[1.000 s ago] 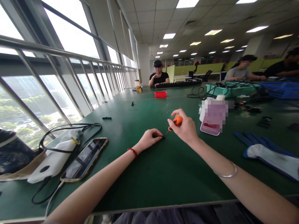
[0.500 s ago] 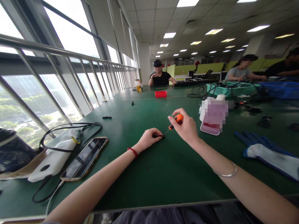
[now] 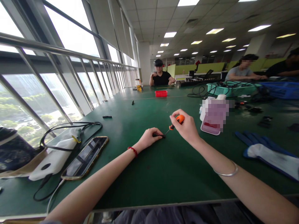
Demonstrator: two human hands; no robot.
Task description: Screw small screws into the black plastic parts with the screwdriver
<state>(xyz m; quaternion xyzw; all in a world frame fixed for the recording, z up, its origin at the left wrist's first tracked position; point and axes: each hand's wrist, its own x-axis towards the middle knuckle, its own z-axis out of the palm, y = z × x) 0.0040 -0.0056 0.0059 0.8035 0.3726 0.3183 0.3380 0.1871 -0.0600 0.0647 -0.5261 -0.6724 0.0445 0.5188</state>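
Observation:
My right hand [image 3: 185, 124] grips a screwdriver [image 3: 179, 119] with an orange and black handle. Its thin metal shaft slants down and left to the tip, which meets the end of a small black part [image 3: 163, 136]. That part lies low on the green table [image 3: 144, 180], pinched under the fingers of my left hand [image 3: 150, 137]. Most of the black part is covered by those fingers, so its exact kind does not show. A similar black strip [image 3: 107, 117] lies farther off to the left.
On the left are a phone [image 3: 86, 157], a white power bank-like case [image 3: 52, 161] and looped black cable [image 3: 70, 124]. To the right lie a pink-purple device [image 3: 212, 119] and a blue-white glove [image 3: 268, 154]. Beyond stand a red tray [image 3: 161, 94], a green basket [image 3: 230, 90] and co-workers.
Both hands keep nearly the same pose and place. The right hand's fingers have shifted very slightly on the screwdriver handle. A person across the table has moved an arm inward.

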